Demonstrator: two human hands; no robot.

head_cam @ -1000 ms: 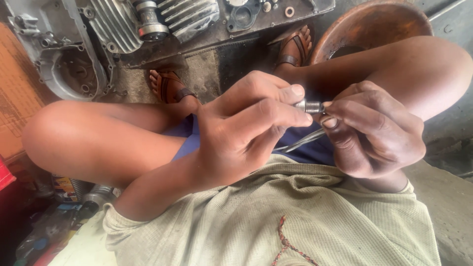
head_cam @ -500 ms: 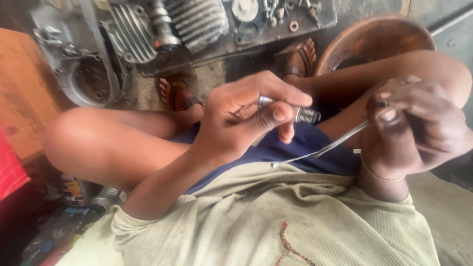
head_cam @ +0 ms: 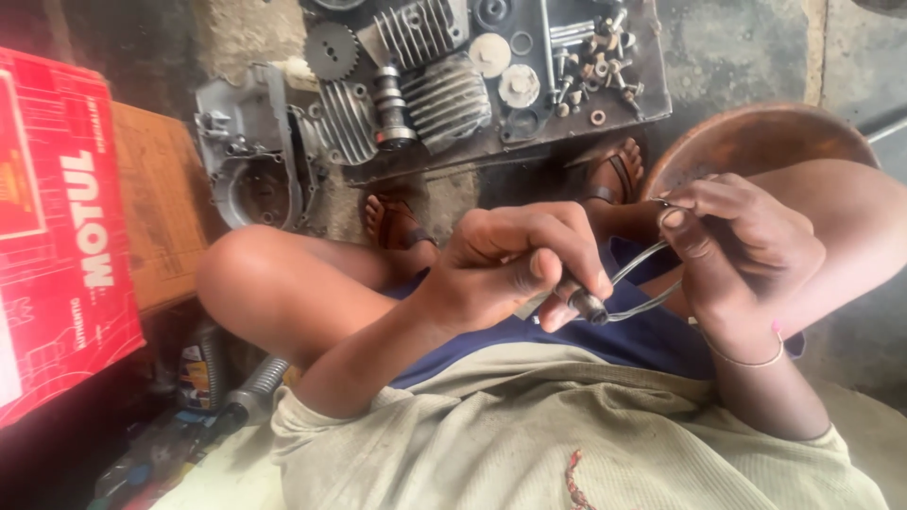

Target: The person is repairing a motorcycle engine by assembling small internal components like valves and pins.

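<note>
My left hand (head_cam: pixel 515 269) is closed around a small metal cylinder (head_cam: pixel 578 300), its end poking out past my fingers. A bent loop of stiff wire (head_cam: pixel 635 283) runs from that end up to my right hand (head_cam: pixel 746 255), which pinches the wire's upper end between thumb and fingers. Both hands hover over my lap, above my blue shorts and crossed bare legs. Most of the cylinder is hidden inside my left fist.
A dark tray (head_cam: pixel 652 104) on the floor ahead holds finned engine parts (head_cam: pixel 416 94), a gear, discs and several bolts. A grey engine casing (head_cam: pixel 250 170) lies left of it. A red carton (head_cam: pixel 61 227) stands at the left, a rusty round bowl (head_cam: pixel 756 142) at the right.
The view has tilted up and shifted, showing more of the tray. My hands, together a second ago, have drawn apart, and the wire now spans between them.
</note>
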